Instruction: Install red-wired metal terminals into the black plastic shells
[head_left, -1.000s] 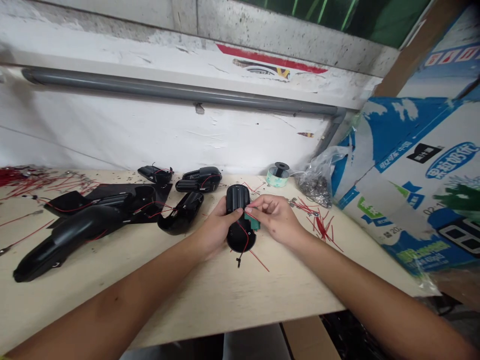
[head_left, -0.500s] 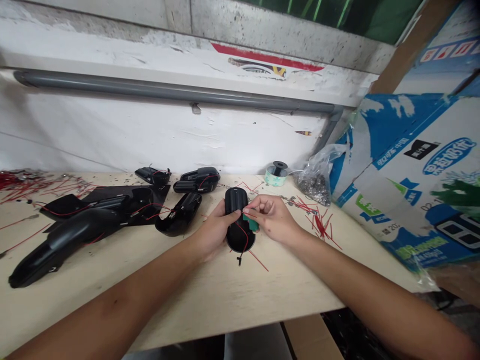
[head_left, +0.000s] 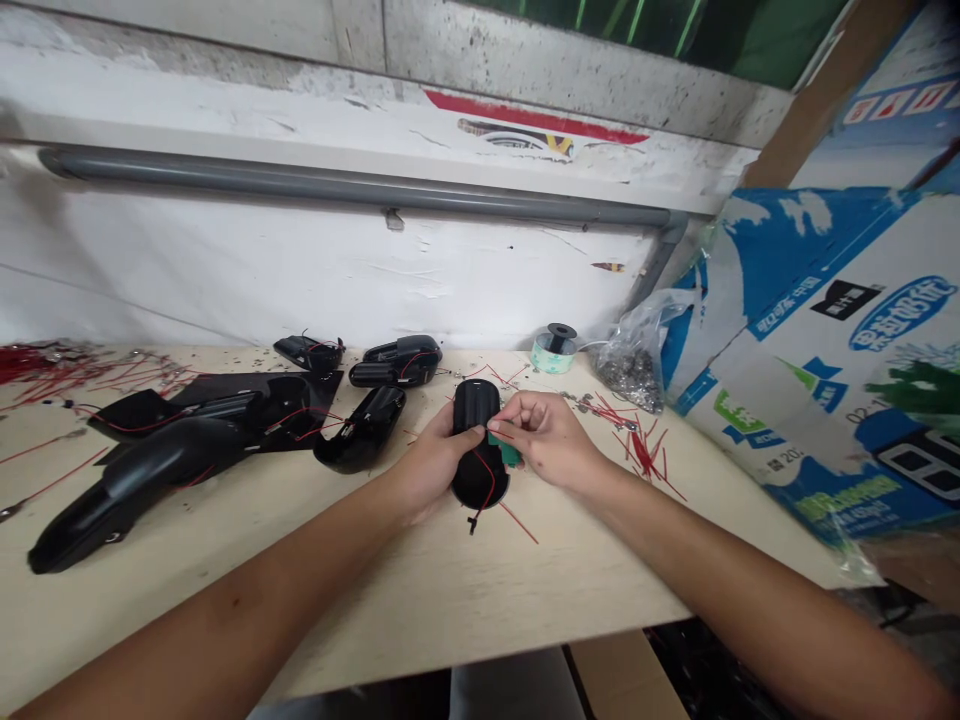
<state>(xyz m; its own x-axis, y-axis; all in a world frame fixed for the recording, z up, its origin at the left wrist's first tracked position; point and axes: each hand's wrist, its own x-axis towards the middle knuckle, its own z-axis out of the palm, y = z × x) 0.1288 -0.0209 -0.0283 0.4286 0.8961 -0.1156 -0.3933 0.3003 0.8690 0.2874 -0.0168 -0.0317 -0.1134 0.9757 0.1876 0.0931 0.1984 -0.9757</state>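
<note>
Left hand (head_left: 435, 470) has its fingers closed around a black plastic housing (head_left: 476, 405), standing on the pale wooden bench (head_left: 450, 590); right hand (head_left: 547, 435) pinches a green tab (head_left: 504, 450) against it. Clear plastic bag (head_left: 634, 370) holds small metal parts (head_left: 630, 382).

place: small assembly workshop | signs: wooden workbench (head_left: 420, 600), black plastic housings (head_left: 180, 460), red wires (head_left: 641, 455), cardboard carton (head_left: 795, 370)
</note>
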